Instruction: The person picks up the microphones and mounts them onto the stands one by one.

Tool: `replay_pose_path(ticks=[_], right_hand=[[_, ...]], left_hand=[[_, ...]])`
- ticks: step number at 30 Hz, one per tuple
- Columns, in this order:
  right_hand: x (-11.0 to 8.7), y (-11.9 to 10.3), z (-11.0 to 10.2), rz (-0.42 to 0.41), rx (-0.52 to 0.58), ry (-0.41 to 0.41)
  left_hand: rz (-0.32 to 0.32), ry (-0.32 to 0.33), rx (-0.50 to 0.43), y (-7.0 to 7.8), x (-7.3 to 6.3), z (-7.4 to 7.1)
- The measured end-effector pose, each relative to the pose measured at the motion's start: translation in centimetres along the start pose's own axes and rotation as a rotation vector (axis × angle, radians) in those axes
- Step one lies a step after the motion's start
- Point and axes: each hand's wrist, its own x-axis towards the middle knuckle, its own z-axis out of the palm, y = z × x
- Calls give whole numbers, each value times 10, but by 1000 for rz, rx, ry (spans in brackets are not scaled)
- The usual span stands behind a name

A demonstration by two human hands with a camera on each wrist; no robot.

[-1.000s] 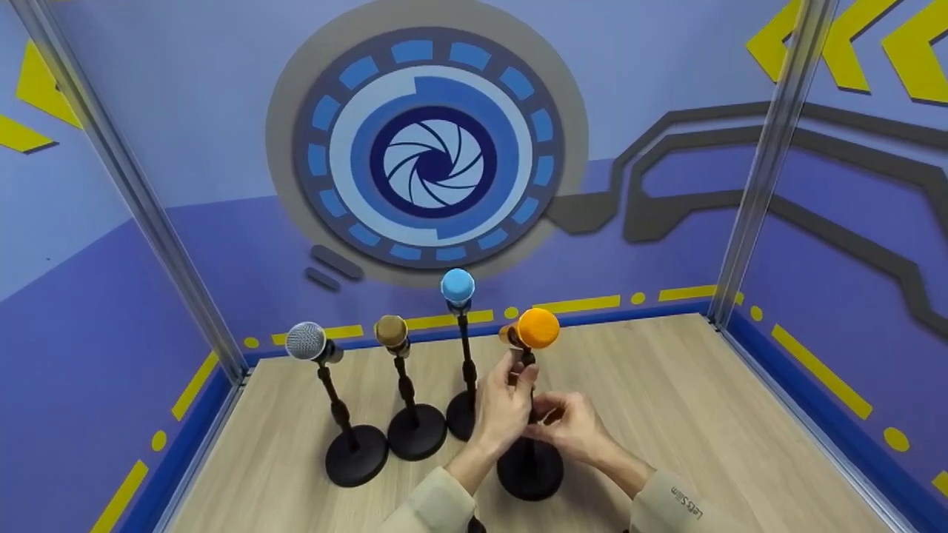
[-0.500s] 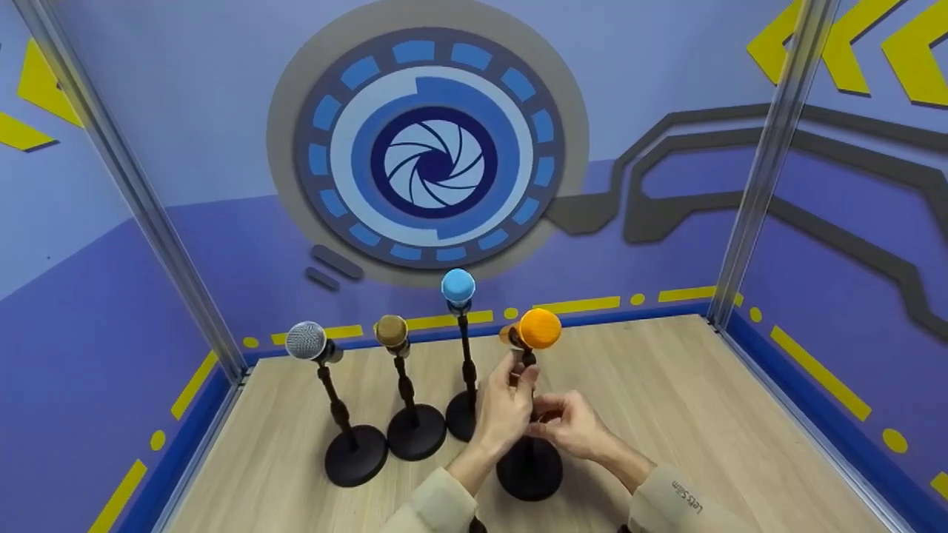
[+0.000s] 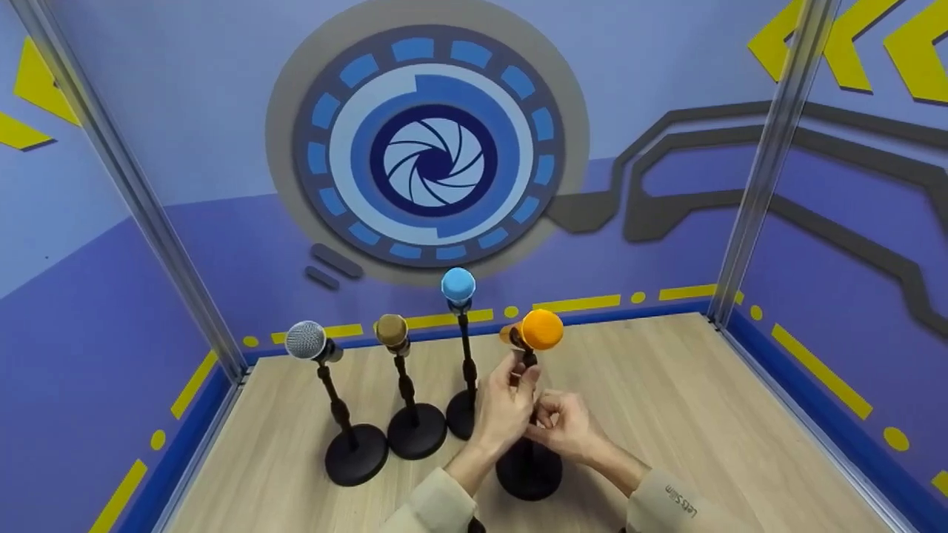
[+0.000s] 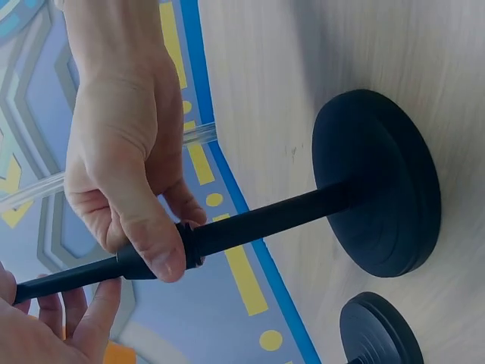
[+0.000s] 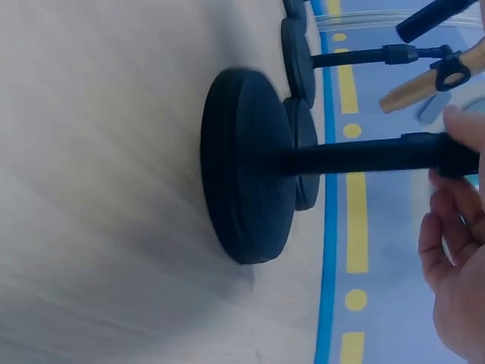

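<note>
An orange microphone [image 3: 542, 329] sits tilted on top of a black desktop microphone stand [image 3: 529, 477]. High on the stand, just below the microphone, my left hand [image 3: 505, 407] grips the thin upper pole. My right hand [image 3: 569, 426] is lower, and in the left wrist view its thumb and fingers pinch the stand's black collar [image 4: 136, 263]. From there the thicker lower tube [image 4: 261, 221] runs down to a round base [image 4: 379, 186]. In the right wrist view the right hand [image 5: 462, 280] is cut off at the frame's edge, with the collar between its fingers.
Three more stands are to the left, bearing a silver microphone [image 3: 306, 340], a gold microphone [image 3: 392, 332] and a blue microphone [image 3: 458, 287]. The blue one's base is partly behind my left hand. Painted walls [image 3: 652, 274] and metal posts enclose the wooden table [image 3: 703, 407].
My right hand's fingers have shifted and curled a little more at the collar. The orange microphone head has moved very slightly right. My left hand stays in place on the pole.
</note>
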Motion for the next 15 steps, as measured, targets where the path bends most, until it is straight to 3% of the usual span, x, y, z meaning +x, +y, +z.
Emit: replay_pose_path(ticks=[3, 7, 12, 15], right_hand=[[-2, -2, -4, 36, 13, -27], [-4, -4, -9, 86, -40, -76], [-7, -3, -12, 0, -177, -77], [-11, -1, -11, -83, -287, -62]], left_hand=[[11, -31, 15, -3, -4, -2], [74, -40, 91, -15, -13, -3], [203, -10, 355, -36, -28, -8], [264, -37, 535, -49, -37, -10]])
